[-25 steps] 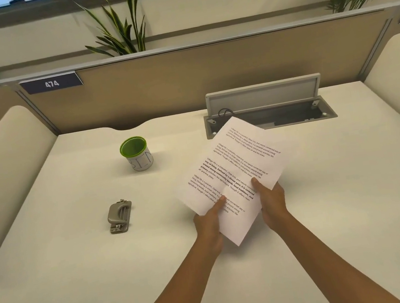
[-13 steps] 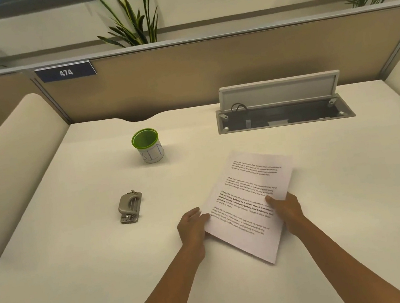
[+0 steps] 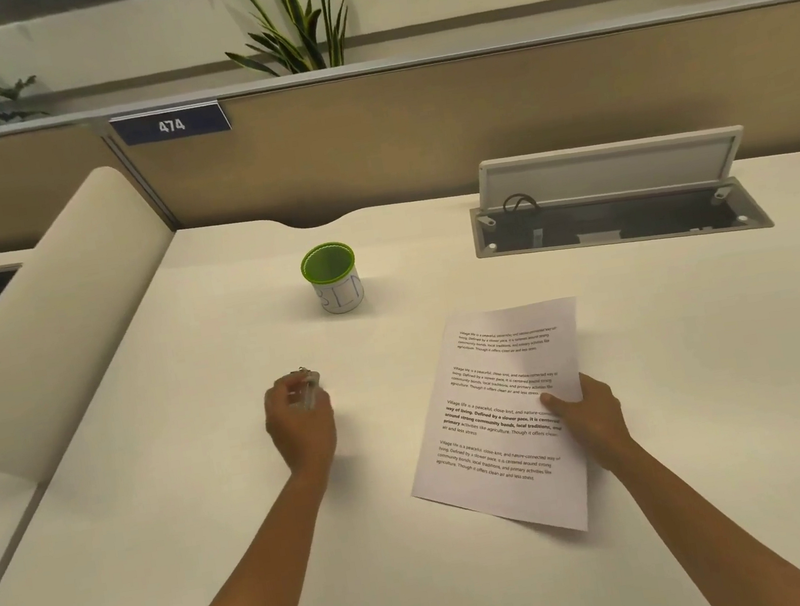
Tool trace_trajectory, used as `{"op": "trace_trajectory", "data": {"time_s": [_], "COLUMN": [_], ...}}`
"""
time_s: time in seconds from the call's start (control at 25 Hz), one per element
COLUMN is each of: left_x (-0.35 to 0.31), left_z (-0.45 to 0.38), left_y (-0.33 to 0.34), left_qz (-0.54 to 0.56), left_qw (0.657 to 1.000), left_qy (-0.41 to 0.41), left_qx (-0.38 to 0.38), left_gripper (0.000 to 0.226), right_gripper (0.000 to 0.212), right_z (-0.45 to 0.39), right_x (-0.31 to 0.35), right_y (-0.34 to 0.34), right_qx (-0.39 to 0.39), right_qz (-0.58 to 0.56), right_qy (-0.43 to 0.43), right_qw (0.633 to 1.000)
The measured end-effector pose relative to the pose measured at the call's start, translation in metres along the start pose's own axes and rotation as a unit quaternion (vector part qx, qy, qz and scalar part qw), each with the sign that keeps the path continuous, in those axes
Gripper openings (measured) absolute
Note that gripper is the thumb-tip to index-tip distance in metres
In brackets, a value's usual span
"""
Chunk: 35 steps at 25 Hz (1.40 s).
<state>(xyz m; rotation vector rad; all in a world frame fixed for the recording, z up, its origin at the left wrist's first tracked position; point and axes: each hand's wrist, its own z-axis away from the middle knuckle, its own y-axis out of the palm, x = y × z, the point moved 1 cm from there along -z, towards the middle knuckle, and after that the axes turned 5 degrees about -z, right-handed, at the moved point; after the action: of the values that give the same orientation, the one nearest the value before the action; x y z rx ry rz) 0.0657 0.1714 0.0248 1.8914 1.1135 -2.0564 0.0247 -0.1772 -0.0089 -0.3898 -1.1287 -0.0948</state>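
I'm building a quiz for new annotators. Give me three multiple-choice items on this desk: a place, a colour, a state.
1. The right hand holds the printed sheet at its: A right edge; B top edge; C left edge.
2. The rim of the cup is: A red; B green; C blue.
3. The left hand is: A flat, palm up; B curled over the grey punch; C pointing upward.
Key: 1 A, its thumb lies on the right margin; 2 B, a green ring tops the white cup; 3 B, its fingers wrap the metal tool.
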Motion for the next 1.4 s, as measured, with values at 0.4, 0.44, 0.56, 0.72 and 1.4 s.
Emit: {"op": "trace_trajectory", "data": {"time_s": [0.4,0.44,0.56,0.72,1.4], "left_x": [0.039,0.04,0.045,0.053,0.068], "left_z": [-0.058,-0.061,-0.068,-0.076,-0.089], "left_y": [-0.032,-0.033,-0.034,-0.036,-0.043], "left_qz": [-0.004,0.001,-0.002,-0.009,0.017], "left_qw": [0.986,0.984,0.983,0.981,0.965], "left_qy": [-0.159,-0.161,-0.16,-0.158,-0.177], "left_qx": [0.059,0.072,0.094,0.11,0.193], "left_gripper": [0.033,0.031,0.021,0.023,0.019], "right_gripper": [0.028,0.029,0.031,0.032,0.034], "right_z": [0.003,0.004,0.007,0.009,0.012], "right_x": [0.019,0.02,0.024,0.027,0.037], "right_y": [0.076,0.084,0.106,0.127,0.165], "right_qx": [0.125,0.136,0.161,0.182,0.143], "right_qz": [-0.102,-0.101,-0.089,-0.082,-0.063], "right_qy": [0.032,0.029,0.024,0.02,0.001], "right_qw": [0.986,0.985,0.983,0.98,0.988]}}
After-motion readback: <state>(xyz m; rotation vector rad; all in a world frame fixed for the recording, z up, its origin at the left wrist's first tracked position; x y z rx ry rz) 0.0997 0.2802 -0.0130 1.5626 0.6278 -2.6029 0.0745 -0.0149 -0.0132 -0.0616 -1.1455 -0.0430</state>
